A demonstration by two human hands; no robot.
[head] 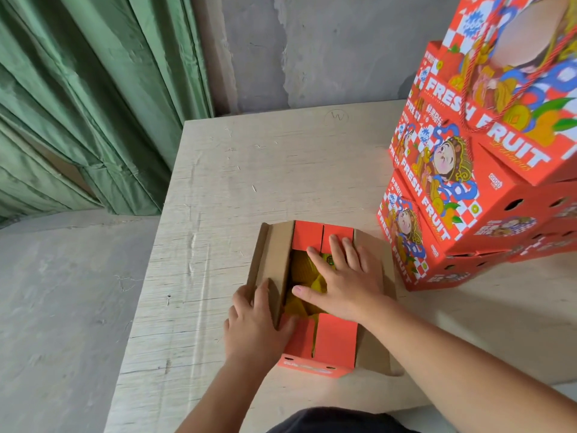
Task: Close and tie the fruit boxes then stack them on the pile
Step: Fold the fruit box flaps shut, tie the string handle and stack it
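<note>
An open red fruit box (335, 339) sits on the wooden table near its front edge, with yellow padding (299, 273) showing inside. Its two short red end flaps are folded in. The long brown left flap (274, 264) stands nearly upright, and my left hand (259, 320) grips its near end, fingers curled over the edge. My right hand (340, 276) lies flat with spread fingers over the box's opening, fingertips on the far red flap (307, 234). The right long flap is mostly hidden under my right hand and arm.
A pile of closed red "FRESH FRUIT" boxes (462, 195) with red rope handles rises at the table's right, close to the open box. The pale plywood table (249, 170) stretches back to a grey wall. Green curtains (93, 104) hang at left above a concrete floor.
</note>
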